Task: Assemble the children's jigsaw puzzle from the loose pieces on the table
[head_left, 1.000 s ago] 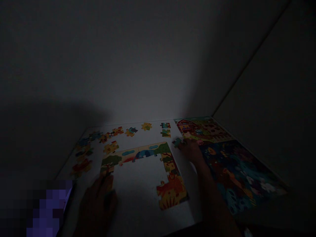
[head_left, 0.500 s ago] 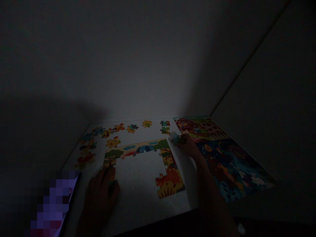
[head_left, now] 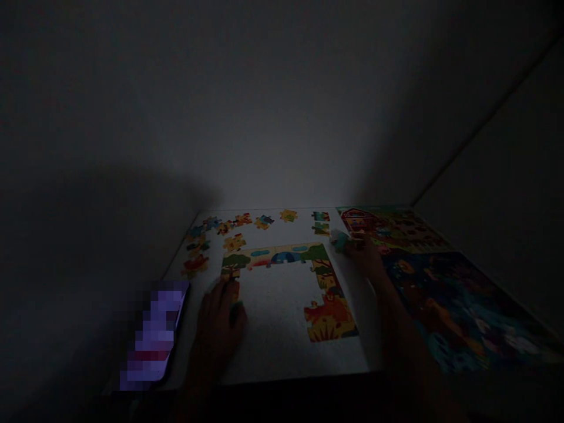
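Observation:
A partly assembled jigsaw puzzle point(head_left: 329, 320) lies on the white table, its top and right border joined around a bare middle. Over its left border rests my left hand point(head_left: 220, 320), fingers stretched out and thumb apart, covering part of the pieces there. My right hand point(head_left: 363, 254) is closed on a bluish puzzle piece point(head_left: 339, 241), to the right of the puzzle's upper corner. Just left of that piece lie two loose pieces point(head_left: 321, 228), one behind the other. The dim light hides finger detail.
Several loose pieces point(head_left: 233, 242) are scattered along the table's back and left side. A farm picture point(head_left: 388, 229) and a dark blue picture point(head_left: 458, 311) lie on the right. A lit phone-like screen point(head_left: 154, 335), pixelated, is at the left edge. Walls point(head_left: 273, 117) rise behind.
The view has turned left, so everything sits further right in the picture. Both hands stay in about the same places over the table, and the right still holds its piece.

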{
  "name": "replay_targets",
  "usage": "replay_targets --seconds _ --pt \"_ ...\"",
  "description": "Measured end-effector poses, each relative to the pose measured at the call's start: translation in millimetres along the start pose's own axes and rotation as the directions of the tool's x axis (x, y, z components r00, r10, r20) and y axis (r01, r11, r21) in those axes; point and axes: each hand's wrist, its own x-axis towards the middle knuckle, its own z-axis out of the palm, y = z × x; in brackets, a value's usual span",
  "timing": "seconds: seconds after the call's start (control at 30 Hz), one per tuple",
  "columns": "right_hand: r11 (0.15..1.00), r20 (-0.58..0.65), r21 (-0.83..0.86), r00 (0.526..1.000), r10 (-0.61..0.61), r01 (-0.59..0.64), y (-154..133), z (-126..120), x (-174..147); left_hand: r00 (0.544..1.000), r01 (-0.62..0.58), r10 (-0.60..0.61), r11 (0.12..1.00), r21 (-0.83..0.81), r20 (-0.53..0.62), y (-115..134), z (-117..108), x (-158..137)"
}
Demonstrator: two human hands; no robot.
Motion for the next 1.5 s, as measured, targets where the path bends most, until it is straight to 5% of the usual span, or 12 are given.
replay_targets --seconds 0.23,0.37,0.8,1.17,1.5 --pt "0.995 0.001 -0.095 1.0 -0.013 0.013 -2.6 -1.9 1.2 0.939 0.323 -0.344 0.854 -0.408 0.022 -6.3 -9.3 -5.8" --pt "0.991 0.009 -0.128 1.0 0.027 -0.026 -1.6 -2.1 1.0 0.896 0.38 -0.444 0.792 -0.478 -0.025 -6.4 -15.0 -5.0" --pt "0.995 -0.003 -0.097 1.0 -0.014 0.014 5.9 -0.9 2.3 0.926 0.321 -0.374 0.859 -0.4 -0.06 -10.8 -19.8 -3.0" --pt "0.974 0.016 -0.192 0.993 -0.116 0.117 -3.1 6.9 -5.1 0.997 0.079 -0.081 0.982 -0.169 -0.007 -8.6 -3.9 -4.2" --pt "0.965 0.048 -0.229 0.991 -0.122 0.13 -6.1 10.6 -9.1 0.999 0.019 -0.018 1.0 -0.003 0.043 -1.1 -4.1 -1.5"
